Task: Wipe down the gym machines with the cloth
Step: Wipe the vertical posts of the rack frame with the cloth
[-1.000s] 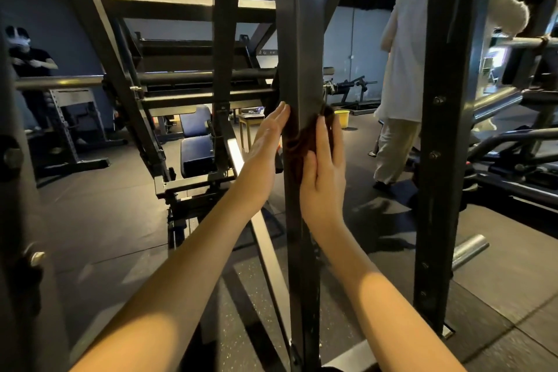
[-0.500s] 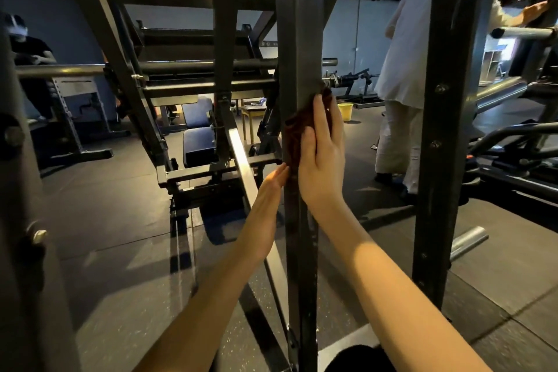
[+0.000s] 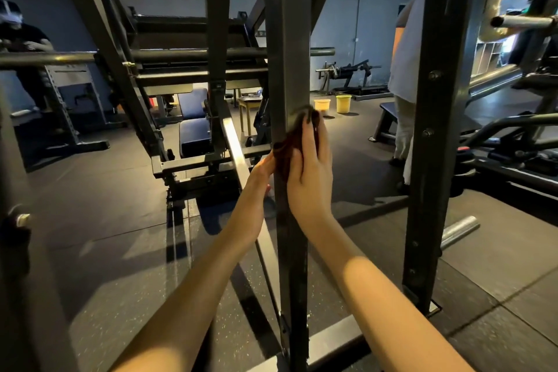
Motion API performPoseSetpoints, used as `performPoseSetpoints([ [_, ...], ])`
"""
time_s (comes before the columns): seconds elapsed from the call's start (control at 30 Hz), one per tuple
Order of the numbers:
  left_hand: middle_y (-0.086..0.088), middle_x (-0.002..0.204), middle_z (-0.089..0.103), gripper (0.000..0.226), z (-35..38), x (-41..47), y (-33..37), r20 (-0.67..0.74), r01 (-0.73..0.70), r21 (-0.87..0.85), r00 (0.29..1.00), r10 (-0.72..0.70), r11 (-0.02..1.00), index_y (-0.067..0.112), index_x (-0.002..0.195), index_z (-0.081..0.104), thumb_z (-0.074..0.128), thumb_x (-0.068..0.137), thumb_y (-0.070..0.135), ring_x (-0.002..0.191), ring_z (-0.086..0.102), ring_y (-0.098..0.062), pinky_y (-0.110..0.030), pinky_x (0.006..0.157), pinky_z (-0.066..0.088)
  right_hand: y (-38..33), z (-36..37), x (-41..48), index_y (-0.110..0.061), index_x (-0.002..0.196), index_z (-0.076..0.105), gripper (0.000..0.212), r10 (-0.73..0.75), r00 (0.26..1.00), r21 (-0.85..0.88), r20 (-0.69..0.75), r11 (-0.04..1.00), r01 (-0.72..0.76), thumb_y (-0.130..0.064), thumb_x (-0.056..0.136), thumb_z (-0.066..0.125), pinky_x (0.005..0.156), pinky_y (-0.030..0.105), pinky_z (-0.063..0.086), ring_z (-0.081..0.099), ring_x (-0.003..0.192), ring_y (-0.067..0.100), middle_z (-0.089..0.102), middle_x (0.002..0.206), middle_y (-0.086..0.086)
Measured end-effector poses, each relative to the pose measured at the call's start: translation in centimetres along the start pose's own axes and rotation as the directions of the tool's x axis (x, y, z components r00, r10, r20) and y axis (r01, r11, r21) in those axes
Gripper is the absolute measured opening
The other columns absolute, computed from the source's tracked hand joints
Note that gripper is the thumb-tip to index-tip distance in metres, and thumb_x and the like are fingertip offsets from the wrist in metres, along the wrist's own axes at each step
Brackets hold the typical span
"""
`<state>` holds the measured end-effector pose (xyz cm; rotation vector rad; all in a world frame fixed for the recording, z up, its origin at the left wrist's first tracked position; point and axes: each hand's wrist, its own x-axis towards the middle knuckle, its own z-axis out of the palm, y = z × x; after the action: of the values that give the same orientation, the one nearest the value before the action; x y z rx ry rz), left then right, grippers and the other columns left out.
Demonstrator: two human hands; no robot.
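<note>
The brown cloth (image 3: pixel 287 146) is pressed to the machine upright (image 3: pixel 287 39) by the right grip (image 3: pixel 309 169) (fingers straight); just beside it, the left grip (image 3: pixel 259 180) is laid there, straight-fingered.

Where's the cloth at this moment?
Head view, centre: the cloth is pressed against the middle upright post under the right hand, with the left hand touching its lower left edge.
</note>
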<state>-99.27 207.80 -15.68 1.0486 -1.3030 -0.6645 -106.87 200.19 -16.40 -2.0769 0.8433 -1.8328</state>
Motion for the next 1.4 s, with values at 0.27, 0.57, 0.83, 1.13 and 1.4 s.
performPoseSetpoints([
  [0.27, 0.033, 0.122, 0.041, 0.041, 0.4, -0.3, -0.7, 0.035, -0.017, -0.004, 0.999, 0.018, 1.0, 0.024, 0.144, 0.032, 0.018, 0.106, 0.019, 0.099, 0.042, 0.034, 0.005, 0.078, 0.036, 3.5, 1.3, -6.8, -0.054, 0.144, -0.015, 0.063, 0.067, 0.997, -0.067, 0.029, 0.996, -0.064, -0.035, 0.096, 0.022, 0.117, 0.051, 0.026, 0.013, 0.146, 0.017, 0.006, 0.159, -0.008],
  [0.57, 0.046, 0.118, 0.052, 0.04, -0.7, 0.4, -2.7, 0.047, -0.065, -0.027, 0.997, 0.066, 0.998, 0.032, 0.138, 0.036, 0.017, 0.105, 0.02, 0.116, 0.044, 0.022, -0.001, 0.086, 0.039, 0.1, 2.1, 0.3, -0.027, 0.15, 0.017, 0.052, -0.014, 0.968, 0.044, -0.251, 0.999, 0.026, -0.035, 0.101, 0.031, 0.111, 0.015, 0.019, 0.027, 0.14, 0.013, 0.028, 0.156, 0.005],
  [0.83, 0.026, 0.136, 0.041, 0.043, -1.0, 0.3, -2.7, 0.071, -0.071, 0.0, 0.995, 0.071, 0.997, 0.021, 0.148, 0.03, 0.021, 0.106, 0.02, 0.118, 0.041, 0.023, 0.0, 0.089, 0.036, 2.8, 1.9, -4.8, -0.045, 0.148, 0.006, 0.051, 0.016, 0.995, -0.022, -0.102, 1.0, -0.019, -0.037, 0.101, 0.026, 0.112, 0.042, 0.034, 0.031, 0.141, 0.019, 0.025, 0.156, 0.002],
  [1.13, 0.037, 0.12, 0.05, 0.036, -0.9, 0.4, -3.0, 0.052, -0.023, -0.004, 0.998, 0.023, 1.0, 0.031, 0.135, 0.04, 0.022, 0.107, 0.018, 0.107, 0.046, 0.026, 0.001, 0.085, 0.038, 2.8, 2.1, -3.0, -0.038, 0.15, 0.011, 0.052, 0.014, 0.987, 0.041, -0.158, 0.999, -0.008, -0.032, 0.101, 0.026, 0.105, 0.048, 0.044, 0.044, 0.133, 0.021, 0.028, 0.154, 0.005],
  [1.4, 0.033, 0.13, 0.041, 0.039, -0.7, 0.4, -3.1, 0.061, -0.092, 0.025, 0.994, 0.09, 0.995, 0.036, 0.139, 0.033, 0.02, 0.106, 0.019, 0.117, 0.039, 0.026, -0.001, 0.092, 0.035, 1.4, 1.4, -1.9, -0.032, 0.152, 0.01, 0.055, 0.055, 0.992, -0.012, -0.111, 0.998, -0.056, -0.037, 0.099, 0.025, 0.109, 0.044, 0.037, 0.039, 0.137, 0.025, 0.03, 0.155, 0.007],
])
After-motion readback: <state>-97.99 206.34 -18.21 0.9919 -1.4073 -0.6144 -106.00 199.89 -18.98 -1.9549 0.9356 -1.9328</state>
